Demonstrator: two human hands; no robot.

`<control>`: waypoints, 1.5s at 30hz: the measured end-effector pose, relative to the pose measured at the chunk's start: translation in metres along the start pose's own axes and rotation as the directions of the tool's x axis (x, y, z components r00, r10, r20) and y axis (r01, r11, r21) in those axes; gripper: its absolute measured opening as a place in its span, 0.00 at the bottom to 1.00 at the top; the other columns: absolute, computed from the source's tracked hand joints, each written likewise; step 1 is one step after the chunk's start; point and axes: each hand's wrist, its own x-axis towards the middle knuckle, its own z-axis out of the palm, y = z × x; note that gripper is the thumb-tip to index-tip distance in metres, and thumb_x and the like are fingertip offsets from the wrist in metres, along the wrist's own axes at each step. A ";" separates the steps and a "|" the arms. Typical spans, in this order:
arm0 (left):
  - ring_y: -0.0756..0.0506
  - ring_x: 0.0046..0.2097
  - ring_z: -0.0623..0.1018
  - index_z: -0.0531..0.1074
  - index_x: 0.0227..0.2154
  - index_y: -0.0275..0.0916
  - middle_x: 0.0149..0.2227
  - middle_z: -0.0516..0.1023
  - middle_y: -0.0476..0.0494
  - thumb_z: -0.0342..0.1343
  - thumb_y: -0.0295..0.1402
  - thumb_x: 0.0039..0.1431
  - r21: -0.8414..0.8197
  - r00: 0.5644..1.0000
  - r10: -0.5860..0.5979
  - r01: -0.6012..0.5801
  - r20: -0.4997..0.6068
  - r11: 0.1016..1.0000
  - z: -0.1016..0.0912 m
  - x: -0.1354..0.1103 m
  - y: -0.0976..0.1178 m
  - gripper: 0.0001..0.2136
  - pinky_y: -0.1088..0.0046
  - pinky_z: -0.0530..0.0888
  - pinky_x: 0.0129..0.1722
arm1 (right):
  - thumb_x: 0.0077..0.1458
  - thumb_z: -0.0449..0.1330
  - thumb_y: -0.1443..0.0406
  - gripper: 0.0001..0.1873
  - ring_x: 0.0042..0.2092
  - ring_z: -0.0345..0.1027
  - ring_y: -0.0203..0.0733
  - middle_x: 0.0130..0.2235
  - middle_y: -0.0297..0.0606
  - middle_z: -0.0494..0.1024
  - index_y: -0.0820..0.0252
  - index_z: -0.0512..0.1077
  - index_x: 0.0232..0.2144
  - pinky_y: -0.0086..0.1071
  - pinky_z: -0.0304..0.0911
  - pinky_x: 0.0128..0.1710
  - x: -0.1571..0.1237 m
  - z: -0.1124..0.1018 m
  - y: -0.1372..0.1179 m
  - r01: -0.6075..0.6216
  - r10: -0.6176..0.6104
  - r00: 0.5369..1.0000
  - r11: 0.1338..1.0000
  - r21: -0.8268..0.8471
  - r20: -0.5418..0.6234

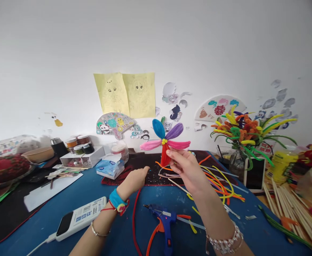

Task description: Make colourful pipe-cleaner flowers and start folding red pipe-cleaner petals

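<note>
My right hand (185,170) pinches the red lower petal of a pipe-cleaner flower (159,128) and holds it upright above the mat. Blue and purple petals point up, pink ones spread to both sides, and a small yellow centre joins them. Lower and to the left, my left hand (133,183) is closed over the front edge of a dark mat (110,179), apart from the flower. Its back faces me, so whatever its curled fingers may hold is hidden. Between my forearms a blue glue gun (168,222) lies on the table, with a small red light showing.
Loose pipe cleaners (226,192) lie on the right. A vase of pipe-cleaner flowers (237,156) stands behind them, beside wooden sticks (291,213). On the left are a white power bank (88,213), a tissue pack (110,166) and a white box (85,158) with jars on top.
</note>
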 end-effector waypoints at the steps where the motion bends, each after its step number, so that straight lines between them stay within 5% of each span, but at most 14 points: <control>1: 0.45 0.34 0.76 0.68 0.45 0.35 0.32 0.76 0.41 0.51 0.25 0.55 -0.037 0.999 0.036 -0.035 0.027 0.999 -0.003 -0.001 0.004 0.14 0.71 0.70 0.35 | 0.42 0.67 0.63 0.09 0.20 0.47 0.27 0.19 0.28 0.64 0.62 0.72 0.21 0.27 0.39 0.18 0.000 0.000 0.001 0.013 -0.013 1.000 1.000 -0.018 -0.001; 3: 0.48 0.35 0.76 0.64 0.50 0.39 0.37 0.76 0.43 0.48 0.28 0.59 -0.292 0.991 0.133 -0.125 0.008 0.948 -0.012 -0.008 0.020 0.16 0.74 0.71 0.35 | 0.43 0.66 0.63 0.08 0.21 0.49 0.27 0.21 0.28 0.67 0.62 0.73 0.22 0.27 0.43 0.19 0.001 0.001 0.005 0.049 -0.049 0.999 0.998 -0.043 0.000; 6: 0.46 0.42 0.74 0.62 0.52 0.39 0.45 0.72 0.39 0.47 0.29 0.60 -0.601 0.962 0.118 -0.246 -0.245 0.761 -0.025 -0.021 0.049 0.17 0.72 0.71 0.41 | 0.44 0.65 0.63 0.06 0.25 0.55 0.30 0.24 0.31 0.71 0.61 0.75 0.24 0.27 0.51 0.24 0.002 0.003 0.011 0.086 -0.087 0.996 0.994 -0.062 -0.008; 11: 0.45 0.38 0.73 0.71 0.40 0.39 0.37 0.74 0.42 0.52 0.32 0.58 -0.483 0.896 0.071 -0.301 -0.438 0.822 -0.036 -0.034 0.068 0.08 0.72 0.68 0.40 | 0.43 0.66 0.61 0.08 0.31 0.64 0.37 0.28 0.34 0.76 0.60 0.76 0.27 0.31 0.58 0.32 -0.001 0.009 0.019 0.031 -0.031 1.000 0.999 -0.034 0.003; 16: 0.48 0.32 0.71 0.72 0.34 0.39 0.31 0.74 0.45 0.49 0.30 0.59 -0.340 0.853 0.110 -0.317 -0.510 0.885 -0.035 -0.035 0.063 0.07 0.75 0.66 0.33 | 0.43 0.66 0.62 0.08 0.27 0.59 0.33 0.24 0.31 0.73 0.61 0.74 0.23 0.29 0.55 0.28 -0.005 0.016 0.022 -0.012 0.012 1.000 1.000 0.010 -0.001; 21: 0.48 0.34 0.71 0.70 0.35 0.38 0.32 0.72 0.44 0.49 0.28 0.59 -0.333 0.823 0.173 -0.399 -0.541 0.854 -0.031 -0.035 0.060 0.06 0.74 0.67 0.35 | 0.45 0.65 0.64 0.05 0.31 0.65 0.35 0.27 0.32 0.76 0.60 0.75 0.24 0.30 0.61 0.35 -0.009 0.019 0.018 0.031 -0.033 0.998 0.999 0.037 0.047; 25: 0.46 0.39 0.72 0.69 0.37 0.38 0.37 0.72 0.42 0.51 0.30 0.58 -0.508 0.786 0.015 -0.414 -0.618 0.755 -0.030 -0.037 0.062 0.05 0.72 0.68 0.41 | 0.46 0.65 0.65 0.07 0.39 0.71 0.42 0.34 0.35 0.80 0.59 0.77 0.31 0.35 0.64 0.44 -0.013 0.021 0.016 0.142 -0.137 0.989 0.985 -0.098 0.061; 30: 0.46 0.39 0.74 0.73 0.35 0.38 0.35 0.76 0.44 0.57 0.35 0.54 -0.791 0.805 -0.294 -0.313 -0.514 0.525 -0.036 -0.039 0.071 0.07 0.73 0.69 0.41 | 0.48 0.64 0.63 0.11 0.42 0.72 0.47 0.37 0.38 0.80 0.59 0.77 0.36 0.39 0.67 0.43 -0.018 0.022 0.017 0.210 -0.184 0.976 0.939 -0.272 0.120; 34: 0.47 0.36 0.74 0.75 0.31 0.36 0.32 0.77 0.45 0.60 0.35 0.50 -0.892 0.802 -0.431 -0.260 -0.413 0.370 -0.039 -0.040 0.073 0.08 0.74 0.69 0.39 | 0.48 0.63 0.61 0.12 0.40 0.72 0.48 0.35 0.39 0.80 0.59 0.77 0.36 0.39 0.68 0.37 -0.021 0.023 0.017 0.219 -0.190 0.975 0.881 -0.418 0.112; 45: 0.53 0.29 0.69 0.74 0.23 0.35 0.24 0.73 0.51 0.60 0.29 0.47 -0.969 0.820 -0.517 -0.214 -0.246 0.123 -0.040 -0.043 0.079 0.03 0.79 0.66 0.32 | 0.49 0.61 0.62 0.08 0.32 0.69 0.42 0.28 0.36 0.78 0.61 0.77 0.30 0.33 0.64 0.30 -0.030 0.036 0.013 0.233 -0.184 0.972 0.793 -0.562 0.144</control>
